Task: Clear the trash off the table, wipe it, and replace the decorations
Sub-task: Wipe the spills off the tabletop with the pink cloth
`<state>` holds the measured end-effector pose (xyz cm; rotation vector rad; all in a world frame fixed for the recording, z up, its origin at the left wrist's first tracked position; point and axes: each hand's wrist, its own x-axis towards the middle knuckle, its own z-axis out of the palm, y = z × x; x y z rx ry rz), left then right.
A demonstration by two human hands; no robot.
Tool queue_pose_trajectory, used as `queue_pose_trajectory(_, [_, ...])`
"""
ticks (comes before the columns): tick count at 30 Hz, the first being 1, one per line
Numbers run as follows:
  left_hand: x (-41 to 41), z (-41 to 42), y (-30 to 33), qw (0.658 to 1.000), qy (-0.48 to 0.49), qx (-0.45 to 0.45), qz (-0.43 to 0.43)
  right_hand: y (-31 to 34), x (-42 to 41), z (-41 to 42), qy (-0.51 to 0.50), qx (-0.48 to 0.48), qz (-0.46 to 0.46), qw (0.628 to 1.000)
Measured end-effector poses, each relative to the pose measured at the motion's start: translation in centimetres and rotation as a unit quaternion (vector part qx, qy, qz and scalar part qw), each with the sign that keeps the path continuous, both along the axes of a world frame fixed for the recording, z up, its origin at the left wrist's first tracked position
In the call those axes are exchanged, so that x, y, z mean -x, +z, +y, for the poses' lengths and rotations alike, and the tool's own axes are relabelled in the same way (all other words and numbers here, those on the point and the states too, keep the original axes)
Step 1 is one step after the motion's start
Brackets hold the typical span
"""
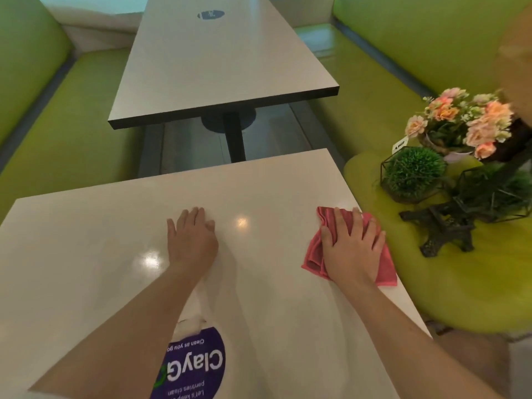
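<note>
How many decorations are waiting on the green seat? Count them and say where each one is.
4: flower pot farthest back, wire-framed green ball in front of it, a second wire-framed plant at the right edge, dark tower figurine nearest. More may be hidden off-frame.

Being cut off by the bottom edge and partly hidden under the left forearm: purple sticker [191, 367]; blurring at right edge: flowers [472, 122]

I saw both forearms bare to the frame's edge, no sleeves, and the left hand [192, 240] and right hand [351, 249] ungloved, ringless.
</note>
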<state>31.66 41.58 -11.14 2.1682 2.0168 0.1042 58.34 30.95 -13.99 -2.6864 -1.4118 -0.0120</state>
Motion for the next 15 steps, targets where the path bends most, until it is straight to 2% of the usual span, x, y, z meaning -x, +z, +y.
queue_pose_trajectory(4, [0.4,-7.1,-0.4,0.994,0.005,-0.086,-0.074,0.5,4.0,-1.7,0.076,-0.012,0.018,0.997])
queue_pose_trajectory(7, [1.8,-10.8,-1.6,0.985,0.001,-0.17,-0.04,0.2,7.1,-3.7,0.187,-0.008,0.034,0.982])
queue_pose_trajectory(10, [3.5,-12.4,-2.1,0.984,0.044,-0.172,-0.033,0.2,6.4,-4.4,0.25,0.003,0.052,0.967])
queue_pose_trajectory(12, [4.4,-12.8,-2.3,0.985,0.046,-0.165,-0.027,0.1,4.6,-3.1,0.253,0.007,0.046,0.966])
queue_pose_trajectory(15, [4.9,-12.8,-2.5,0.986,0.032,-0.156,-0.039,0.4,2.0,0.7,0.184,0.001,0.034,0.982])
